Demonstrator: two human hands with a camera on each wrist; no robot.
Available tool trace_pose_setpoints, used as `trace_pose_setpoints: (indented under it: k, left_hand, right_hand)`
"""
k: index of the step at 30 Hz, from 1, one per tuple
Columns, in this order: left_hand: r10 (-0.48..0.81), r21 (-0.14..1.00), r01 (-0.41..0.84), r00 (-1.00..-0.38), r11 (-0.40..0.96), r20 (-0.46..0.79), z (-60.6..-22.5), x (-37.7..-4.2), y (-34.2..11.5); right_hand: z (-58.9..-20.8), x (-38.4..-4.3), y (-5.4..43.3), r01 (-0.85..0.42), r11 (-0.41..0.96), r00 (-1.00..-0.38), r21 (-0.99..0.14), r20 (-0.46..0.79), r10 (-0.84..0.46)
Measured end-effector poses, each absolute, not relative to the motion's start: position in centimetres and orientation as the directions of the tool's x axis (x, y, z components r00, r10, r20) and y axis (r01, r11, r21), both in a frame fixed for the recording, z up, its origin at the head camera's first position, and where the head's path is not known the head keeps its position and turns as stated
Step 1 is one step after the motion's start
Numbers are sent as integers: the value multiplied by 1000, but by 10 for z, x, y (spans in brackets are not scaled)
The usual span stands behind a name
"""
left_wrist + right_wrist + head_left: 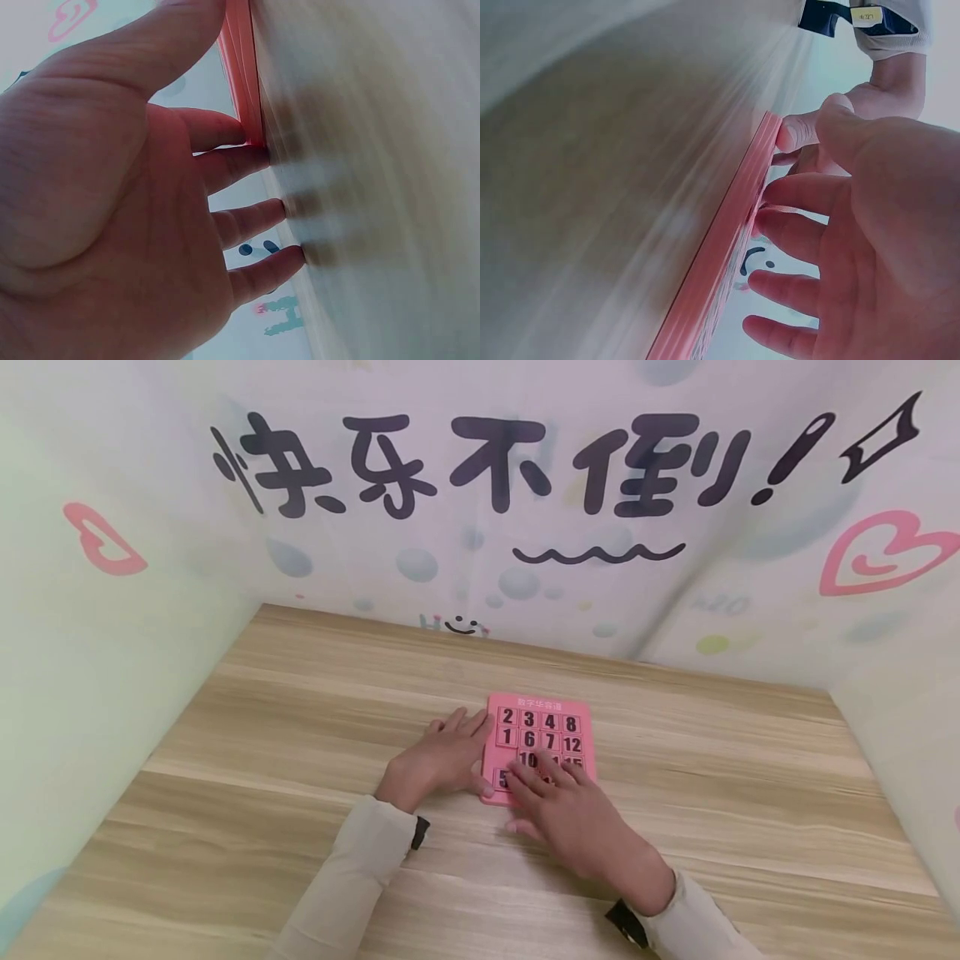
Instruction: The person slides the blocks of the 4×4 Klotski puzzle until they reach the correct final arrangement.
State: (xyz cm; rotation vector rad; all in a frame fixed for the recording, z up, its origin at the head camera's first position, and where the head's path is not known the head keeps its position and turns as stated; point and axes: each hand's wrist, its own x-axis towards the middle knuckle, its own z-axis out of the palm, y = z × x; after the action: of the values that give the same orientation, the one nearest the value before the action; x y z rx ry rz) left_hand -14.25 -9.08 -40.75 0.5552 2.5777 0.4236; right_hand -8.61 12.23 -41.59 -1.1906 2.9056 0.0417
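A pink sliding number puzzle (pixel 540 703) lies flat on the table. Its top row reads 2, 3, 4, 8, and the second 1, 6, 7, 12. A blank slot shows at the left of the third row. My left hand (pixel 438 758) rests along the puzzle's left side, thumb at the near corner and fingers extended towards the far one; some fingertips touch the table. Over the lower tiles lies my right hand (pixel 581 822), its fingers extended and hiding most of the bottom row. In the right wrist view, its index and middle fingers (pixel 791 234) reach the puzzle's tile face.
The wood-grain table (pixel 300 693) extends around the puzzle. Behind it hangs a white printed backdrop (pixel 480 552) with large black characters, and pale walls (pixel 112 652) flank both sides. Dark bands (pixel 626 924) sit at both sleeve cuffs.
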Motion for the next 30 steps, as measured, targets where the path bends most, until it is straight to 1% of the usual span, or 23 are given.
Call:
trace_pose_setpoints:
  k: [2,9,15,21,30]
  left_hand:
    - [452,386,307,-810,870,-374,-407,-142,-91]
    - [451,386,307,-811,870,-372,-407,-142,-91]
    - [449,390,302,-814,870,-370,-408,-142,-91]
    - [441,394,290,-816,872,-374,-409,-142,-91]
    - [438,388,290,-815,875,-380,-409,-143,-90]
  right_hand:
    - [-416,-85,122,-708,706,-706,27,-7,-708]
    - [-415,-80,121,-702,712,-712,23,-58,-700]
    - [-413,-80,120,-708,706,-706,25,-53,-706]
    - [-413,-80,119,-702,711,-711,31,-81,-699]
    - [-415,-80,119,-704,708,-710,53,-59,-702]
